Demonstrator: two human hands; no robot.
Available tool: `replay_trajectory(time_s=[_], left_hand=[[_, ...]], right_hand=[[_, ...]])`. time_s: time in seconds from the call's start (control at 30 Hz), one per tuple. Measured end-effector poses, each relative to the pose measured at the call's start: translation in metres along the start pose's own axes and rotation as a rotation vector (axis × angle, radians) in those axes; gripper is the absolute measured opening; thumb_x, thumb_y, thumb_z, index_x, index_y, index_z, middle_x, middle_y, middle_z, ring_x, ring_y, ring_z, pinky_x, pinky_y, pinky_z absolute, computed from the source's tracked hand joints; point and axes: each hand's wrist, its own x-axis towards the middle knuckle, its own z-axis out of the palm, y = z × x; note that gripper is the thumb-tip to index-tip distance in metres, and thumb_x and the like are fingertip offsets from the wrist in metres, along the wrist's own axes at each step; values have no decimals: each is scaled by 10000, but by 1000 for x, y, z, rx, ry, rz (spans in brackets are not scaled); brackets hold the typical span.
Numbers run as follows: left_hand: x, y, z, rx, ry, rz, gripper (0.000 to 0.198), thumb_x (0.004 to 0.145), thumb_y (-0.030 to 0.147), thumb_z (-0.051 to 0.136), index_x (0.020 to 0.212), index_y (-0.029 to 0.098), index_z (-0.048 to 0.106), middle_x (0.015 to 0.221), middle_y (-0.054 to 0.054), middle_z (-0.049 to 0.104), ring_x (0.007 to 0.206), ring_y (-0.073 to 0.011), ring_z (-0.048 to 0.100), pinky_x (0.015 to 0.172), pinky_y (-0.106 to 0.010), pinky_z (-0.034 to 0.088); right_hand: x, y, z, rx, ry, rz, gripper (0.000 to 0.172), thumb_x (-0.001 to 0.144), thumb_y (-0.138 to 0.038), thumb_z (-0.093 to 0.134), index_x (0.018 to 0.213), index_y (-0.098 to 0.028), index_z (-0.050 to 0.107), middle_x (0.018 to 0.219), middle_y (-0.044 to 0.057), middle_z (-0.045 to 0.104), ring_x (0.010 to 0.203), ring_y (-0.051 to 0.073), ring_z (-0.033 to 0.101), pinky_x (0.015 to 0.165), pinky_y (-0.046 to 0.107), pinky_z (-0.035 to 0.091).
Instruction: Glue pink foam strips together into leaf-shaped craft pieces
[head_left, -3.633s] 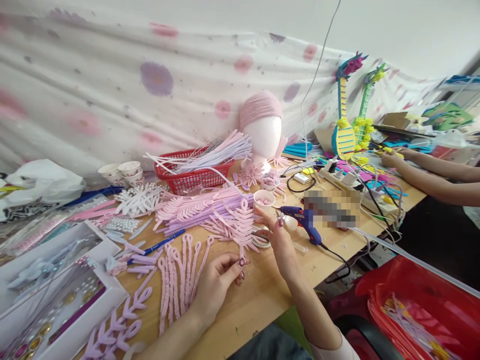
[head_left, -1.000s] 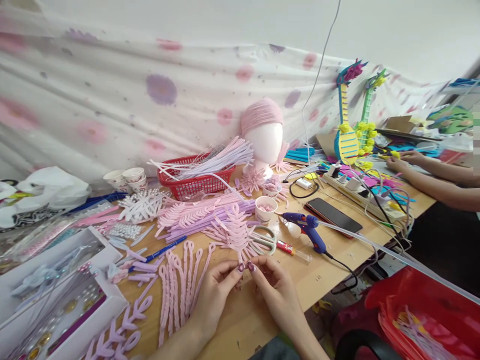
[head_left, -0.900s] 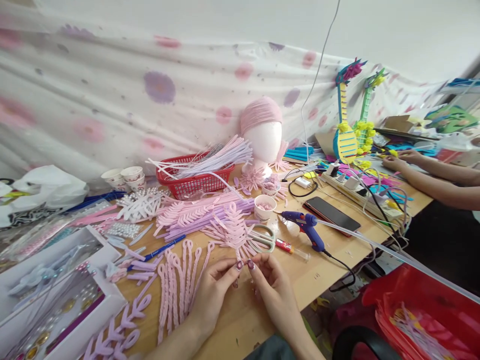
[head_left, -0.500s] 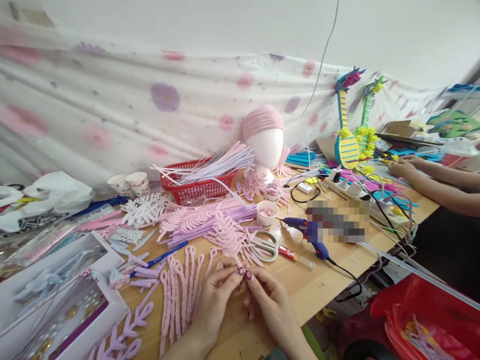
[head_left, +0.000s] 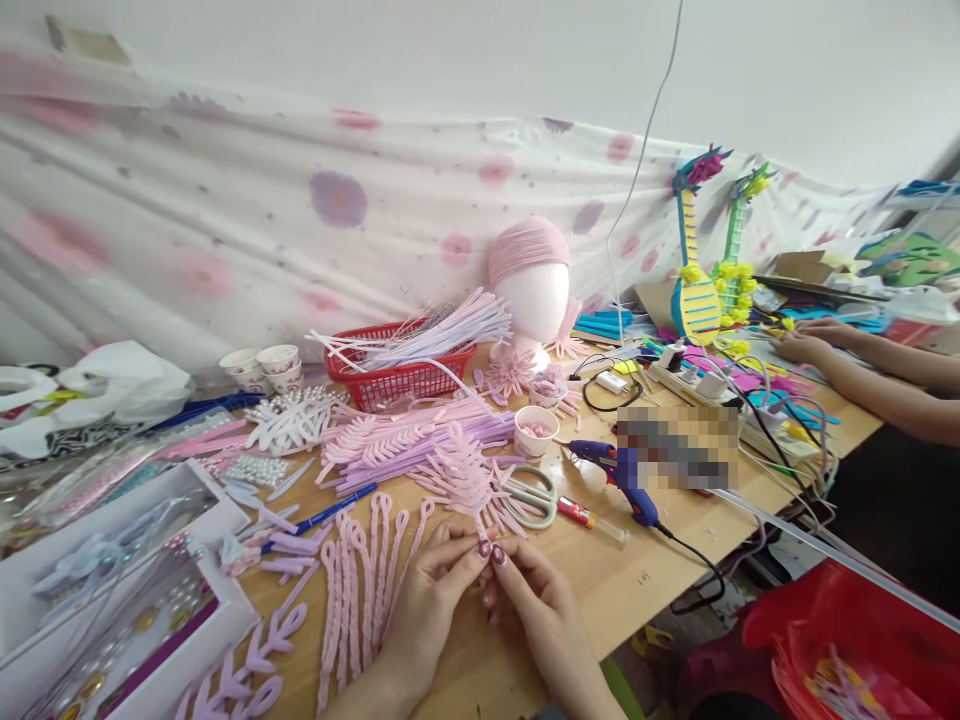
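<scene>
Near the front of the table, my left hand [head_left: 433, 592] and my right hand [head_left: 536, 590] meet, thumbs and fingertips pinched together. Both are closed on the lower end of a pink pipe-cleaner leaf branch [head_left: 463, 468], whose looped leaves point away from me. My fingers hide the very end of its stem. Left of my hands lies a row of twisted pink pipe-cleaner strands [head_left: 360, 585] with looped tops. Scissors with pale handles [head_left: 553, 500] lie just beyond my right hand, beside a red-labelled tube [head_left: 576, 510].
A blue glue gun [head_left: 619, 470] with a cord lies to the right. Behind stand a paper cup [head_left: 536, 442], a red basket [head_left: 397, 385] of pipe cleaners and a white mannequin head [head_left: 536, 300]. A white box [head_left: 232, 590] is at left. Another person's arms [head_left: 877, 365] rest far right.
The leaf branch has swung slightly right and stands more upright, its tip turning with my fingers. My hands stay pinched together in nearly the same place. The view has shifted a little.
</scene>
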Motion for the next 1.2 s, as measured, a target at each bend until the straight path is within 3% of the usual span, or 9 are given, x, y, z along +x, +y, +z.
replay_trajectory(time_s=[0.33, 0.53, 0.63, 0.77, 0.93, 1.2], left_hand=[[2, -8, 1, -74, 74, -10, 330, 773, 454, 670, 895, 162, 765, 864, -75, 658, 853, -221, 574, 739, -325, 463], [2, -8, 0, -46, 65, 23, 256, 830, 390, 622, 836, 170, 753, 851, -61, 650, 848, -205, 567, 752, -310, 448], [2, -2, 0, 11, 39, 26, 232, 845, 368, 605, 811, 189, 749, 839, -41, 620, 824, -188, 544, 716, -283, 426], [1, 7, 3, 109, -14, 27, 253, 840, 357, 613, 695, 189, 735, 810, -30, 583, 810, -177, 527, 756, -281, 400], [0, 11, 4, 154, -123, 23, 241, 833, 362, 617, 725, 200, 760, 805, -35, 563, 833, -187, 526, 787, -291, 393], [-1, 9, 3, 170, -154, 17, 252, 835, 363, 619, 699, 195, 749, 800, -36, 555, 831, -187, 526, 788, -292, 391]], right_hand=[[1, 5, 0, -88, 2, -93, 322, 843, -488, 620, 789, -172, 653, 633, 0, 591, 593, 121, 515, 609, 244, 430], [0, 6, -8, -187, -13, -59, 362, 823, -516, 625, 829, -159, 683, 645, 19, 603, 600, 152, 559, 603, 273, 448], [3, 2, -21, -246, 96, -83, 413, 835, -556, 583, 830, -159, 697, 648, 21, 586, 568, 156, 556, 571, 283, 451], [14, -12, -40, -280, 266, -253, 451, 901, -567, 461, 997, -204, 711, 830, 58, 641, 735, 192, 591, 698, 322, 489], [27, -27, -47, -290, 205, -388, 491, 945, -568, 334, 1233, -293, 621, 1221, 70, 607, 1075, 246, 545, 860, 381, 475], [26, -21, -44, -227, 203, -354, 506, 946, -564, 327, 1210, -267, 640, 1171, 89, 636, 1016, 248, 571, 873, 417, 474]])
